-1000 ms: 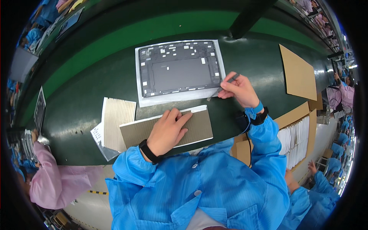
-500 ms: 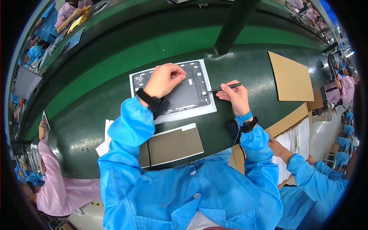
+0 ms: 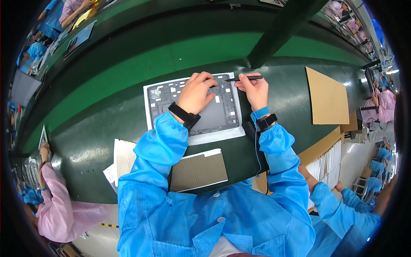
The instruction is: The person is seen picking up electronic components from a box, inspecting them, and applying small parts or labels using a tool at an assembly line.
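Note:
A dark grey tablet back housing (image 3: 212, 115) lies on a white sheet (image 3: 201, 138), with many small white pads and stickers along its inside. Over its upper middle rests my left hand (image 3: 198, 93), thumb and fingers apart and nothing visible between them; the palm side is hidden. My right hand (image 3: 255, 91), beside the housing's right edge, is closed round black tweezers (image 3: 250, 78). The tips of the tweezers point left and reach the housing's upper right corner. Each wrist wears a black band, and a blue strap with a cord is on the right one.
Nearer me lies a notebook (image 3: 201, 170) with brownish pages. Brown cardboard (image 3: 327, 96) lies at the right, above an open carton (image 3: 321, 147) of upright white sheets. A dark green post (image 3: 278, 38) stands behind the housing. Co-workers sit on both sides.
My right hand has moved up and away from me with the tweezers, from the right edge's middle to the upper corner. My left hand has shifted right, and its fingers have spread.

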### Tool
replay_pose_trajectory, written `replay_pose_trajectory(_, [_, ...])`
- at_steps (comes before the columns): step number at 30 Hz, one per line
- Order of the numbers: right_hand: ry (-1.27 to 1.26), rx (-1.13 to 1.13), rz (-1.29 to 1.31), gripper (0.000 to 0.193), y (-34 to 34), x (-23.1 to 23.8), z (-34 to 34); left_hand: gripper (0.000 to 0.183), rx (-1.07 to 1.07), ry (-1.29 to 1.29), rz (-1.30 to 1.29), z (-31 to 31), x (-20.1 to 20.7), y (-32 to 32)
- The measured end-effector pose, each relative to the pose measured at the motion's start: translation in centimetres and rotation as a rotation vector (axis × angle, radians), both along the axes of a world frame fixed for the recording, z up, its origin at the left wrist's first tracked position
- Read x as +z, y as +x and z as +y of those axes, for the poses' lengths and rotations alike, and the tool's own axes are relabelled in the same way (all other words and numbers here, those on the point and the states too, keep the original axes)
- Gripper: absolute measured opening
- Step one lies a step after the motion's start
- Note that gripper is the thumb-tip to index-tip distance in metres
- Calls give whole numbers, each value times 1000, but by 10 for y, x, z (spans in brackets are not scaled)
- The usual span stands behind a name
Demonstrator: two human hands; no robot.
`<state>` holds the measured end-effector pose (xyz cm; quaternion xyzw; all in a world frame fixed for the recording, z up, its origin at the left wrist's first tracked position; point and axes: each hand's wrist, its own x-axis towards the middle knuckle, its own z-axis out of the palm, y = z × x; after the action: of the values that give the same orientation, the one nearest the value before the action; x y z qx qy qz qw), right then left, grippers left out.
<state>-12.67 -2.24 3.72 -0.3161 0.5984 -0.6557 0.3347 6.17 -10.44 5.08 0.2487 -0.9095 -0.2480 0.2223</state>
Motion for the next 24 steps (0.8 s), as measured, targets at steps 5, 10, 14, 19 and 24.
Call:
replay_pose_trajectory(5, [24, -50, -24, 18, -1, -4, -2, 28, 18, 10, 7, -1, 0, 0])
replay_pose_trajectory(10, [1, -68, 13, 19, 2, -6, -2, 28, 35, 20, 0, -3, -1, -1])
replay_pose_trajectory(14, [-12, -68, 18, 20, 2, -7, -1, 28, 40, 15, -3, -3, 0, -2])
replay_pose_trajectory(19, [-23, -66, 22, 19, 5, -5, -1, 28, 45, 8, -5, -3, -1, -2])
replay_pose_trajectory(24, [-26, -73, 37, 18, 5, -6, 0, 28, 39, -5, -15, -2, 1, -3])
